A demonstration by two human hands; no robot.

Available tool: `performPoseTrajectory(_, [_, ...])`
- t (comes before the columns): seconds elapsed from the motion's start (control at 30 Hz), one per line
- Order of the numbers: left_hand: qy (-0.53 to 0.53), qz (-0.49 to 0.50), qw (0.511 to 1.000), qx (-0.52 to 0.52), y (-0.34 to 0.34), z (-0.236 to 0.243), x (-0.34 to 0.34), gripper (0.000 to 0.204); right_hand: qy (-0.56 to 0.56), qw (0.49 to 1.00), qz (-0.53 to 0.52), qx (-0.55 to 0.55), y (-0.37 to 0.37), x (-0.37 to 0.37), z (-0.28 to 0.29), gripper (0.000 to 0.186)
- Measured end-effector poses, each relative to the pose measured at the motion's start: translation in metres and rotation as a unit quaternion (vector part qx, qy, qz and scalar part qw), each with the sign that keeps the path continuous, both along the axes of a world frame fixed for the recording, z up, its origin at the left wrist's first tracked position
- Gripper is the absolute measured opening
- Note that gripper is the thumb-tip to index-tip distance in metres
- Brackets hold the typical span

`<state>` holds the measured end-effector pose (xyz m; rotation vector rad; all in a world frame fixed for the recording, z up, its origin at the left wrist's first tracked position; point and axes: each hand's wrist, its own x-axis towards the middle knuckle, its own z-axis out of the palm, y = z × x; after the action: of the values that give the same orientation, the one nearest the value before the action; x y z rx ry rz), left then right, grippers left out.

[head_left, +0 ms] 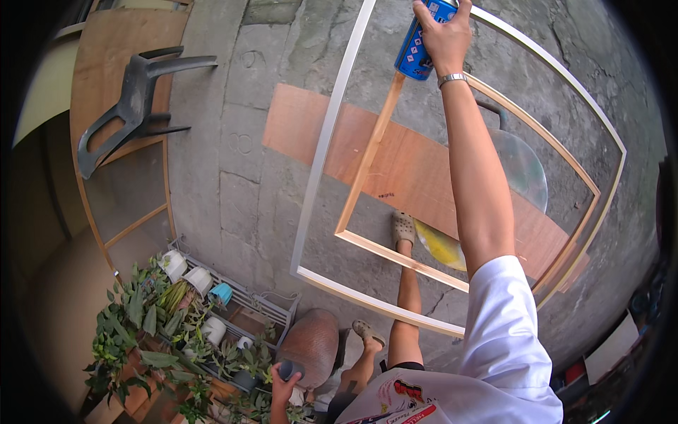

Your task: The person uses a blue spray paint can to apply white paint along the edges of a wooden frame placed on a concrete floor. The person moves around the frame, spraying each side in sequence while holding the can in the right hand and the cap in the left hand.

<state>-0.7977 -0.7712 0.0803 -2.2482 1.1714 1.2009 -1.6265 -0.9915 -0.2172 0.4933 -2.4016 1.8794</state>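
**Blue cylindrical metal can point(415, 56) in the right hand point(448, 42), in line with the wooden rail**

Nearest the body, the left hand point(282, 389) has its grip closed around a small dark-grey cup-shaped piece point(288, 369), beside a rounded reddish-brown jar point(308, 346). Green leafy potted plants point(152, 318) spread to the left of it.

Farther out, the lower rail of a white rectangular frame point(320, 166) crosses in front of the person's legs. Inside its outline sits a smaller frame of pale bare wood point(370, 155), and below both a long reddish-brown plywood board point(417, 177) lies slantwise.

Farthest, the right arm stretches across both frames to the top of the view, where that grip is clamped on the can's upper part. The can tilts, its base toward the lower left, and its long axis runs nearly along the wooden frame's left rail. The base overlaps that rail's far end; from above, I cannot tell whether they touch. The right hand has the can; the left is well apart from it, low and to the left.
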Motion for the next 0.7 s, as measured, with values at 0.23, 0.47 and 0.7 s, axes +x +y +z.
performPoseTrajectory(0.23, [0.019,0.006,1.000,-0.005,-0.004,-0.010,-0.002,0.075,-0.113,0.981,0.149,0.044,0.040,0.081,0.018,0.071])
performPoseTrajectory(0.47, [0.026,-0.012,1.000,-0.007,-0.018,-0.013,-0.015,0.072,-0.078,0.996,-0.031,0.001,-0.009,-0.007,0.020,0.072])
performPoseTrajectory(0.7, [0.019,-0.006,1.000,0.009,-0.003,-0.010,0.003,0.071,-0.152,0.981,-0.030,-0.115,0.006,0.006,0.013,0.068])
